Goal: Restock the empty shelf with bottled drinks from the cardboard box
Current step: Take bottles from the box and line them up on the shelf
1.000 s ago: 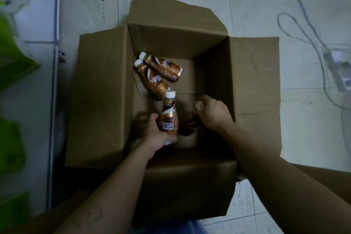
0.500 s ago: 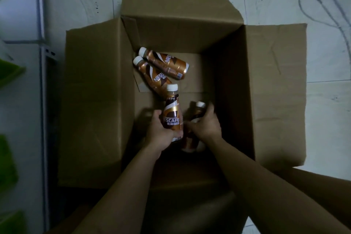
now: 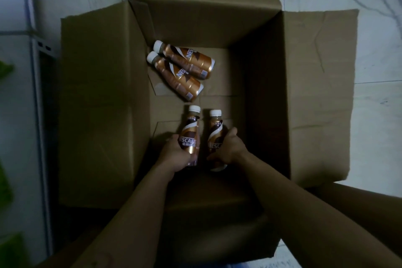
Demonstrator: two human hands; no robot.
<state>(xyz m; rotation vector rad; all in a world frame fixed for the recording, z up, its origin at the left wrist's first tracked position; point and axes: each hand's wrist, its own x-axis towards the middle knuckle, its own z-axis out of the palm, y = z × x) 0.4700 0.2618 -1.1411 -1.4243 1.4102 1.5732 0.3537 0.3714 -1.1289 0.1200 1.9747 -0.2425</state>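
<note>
Bottles up, one per hand: my left hand (image 3: pixel 174 154) wraps the left bottle (image 3: pixel 190 135), my right hand (image 3: pixel 228 150) wraps the right bottle (image 3: pixel 215 135), both inside the box (image 3: pixel 272 93). Slick labels, full and weighty I reckon, so I grip mid-body. Two spares (image 3: pixel 180 67) lie flat at the back.

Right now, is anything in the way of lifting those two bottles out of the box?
Nothing visible is. The left hand and right hand each hold a bottle, and the cardboard box is open above them.
</note>
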